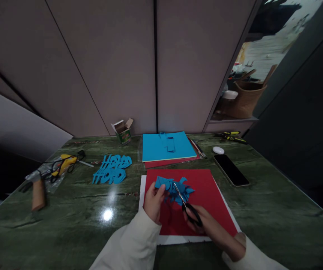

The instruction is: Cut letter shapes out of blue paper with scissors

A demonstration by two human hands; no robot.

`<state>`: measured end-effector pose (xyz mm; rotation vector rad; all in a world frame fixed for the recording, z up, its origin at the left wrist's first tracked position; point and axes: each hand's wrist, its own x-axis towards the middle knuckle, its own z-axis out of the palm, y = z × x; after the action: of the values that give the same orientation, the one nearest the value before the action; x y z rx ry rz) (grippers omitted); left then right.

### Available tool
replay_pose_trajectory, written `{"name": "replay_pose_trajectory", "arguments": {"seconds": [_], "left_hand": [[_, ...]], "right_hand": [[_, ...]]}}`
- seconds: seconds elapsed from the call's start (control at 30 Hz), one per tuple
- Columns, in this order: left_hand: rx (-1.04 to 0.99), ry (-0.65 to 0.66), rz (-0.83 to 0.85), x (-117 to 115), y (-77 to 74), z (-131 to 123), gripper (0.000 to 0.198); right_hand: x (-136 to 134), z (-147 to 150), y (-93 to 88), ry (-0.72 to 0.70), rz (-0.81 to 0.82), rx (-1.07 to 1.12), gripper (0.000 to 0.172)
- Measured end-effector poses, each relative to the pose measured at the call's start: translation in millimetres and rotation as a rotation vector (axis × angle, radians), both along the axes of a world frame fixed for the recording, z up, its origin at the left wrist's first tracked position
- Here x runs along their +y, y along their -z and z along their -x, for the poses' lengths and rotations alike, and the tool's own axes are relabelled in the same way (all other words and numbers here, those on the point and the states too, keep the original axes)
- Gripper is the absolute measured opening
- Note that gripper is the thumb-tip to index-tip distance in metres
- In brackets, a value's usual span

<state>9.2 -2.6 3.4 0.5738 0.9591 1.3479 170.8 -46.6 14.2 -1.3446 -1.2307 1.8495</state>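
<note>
My left hand: My left hand (pixel 153 198) is pinched on a small flat piece of bright blue paper (pixel 162 181), thumb on top; fingers beneath are partly hidden.
My right hand: My right hand (pixel 198 217) is closed around the looped black handles of a pair of scissors with slim metal blades (pixel 184 202); some of its fingers I cannot see.
Scissor blades: They point up and to the left, over the blue paper; I cannot tell whether they are parted.
Blue scraps: Pointed, curling scraps of blue paper (pixel 188 190) lie in a small heap beside my held piece, on the red.
Work surface: Everything in my hands is above a large red paper sheet (pixel 206 187), with a white sheet (pixel 184 239) showing along its edges, on a dark green marble-patterned table (pixel 93 232).
Left of me: Two rows of blue paper cut-outs with looping outlines (pixel 112 169); farther left, a yellow tool with a black cord (pixel 66 164) near a light brown handle (pixel 38 195).
Beyond the red: A stack of blue sheets (pixel 151 148) on more red paper, and an open small green cardboard box (pixel 124 137) against the wall.
Right of me: A dark-screened phone (pixel 231 170), a white oval case (pixel 218 150) just beside it, and black-and-yellow pliers (pixel 234 139) behind.
</note>
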Motion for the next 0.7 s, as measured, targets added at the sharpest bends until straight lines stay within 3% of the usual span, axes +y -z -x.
{"name": "replay_pose_trajectory", "arguments": {"seconds": [0.4, 0.7], "left_hand": [[0.262, 0.083, -0.136, -1.8, 10.1, 1.8, 0.018], [0.308, 0.058, -0.18, 0.0, 2.6, 3.5, 0.016]], "right_hand": [[-2.7, -1.5, 5.2, -0.004, -0.013, 0.04, 0.039], [-2.1, -0.3, -3.6, -0.006, -0.037, 0.006, 0.041]]}}
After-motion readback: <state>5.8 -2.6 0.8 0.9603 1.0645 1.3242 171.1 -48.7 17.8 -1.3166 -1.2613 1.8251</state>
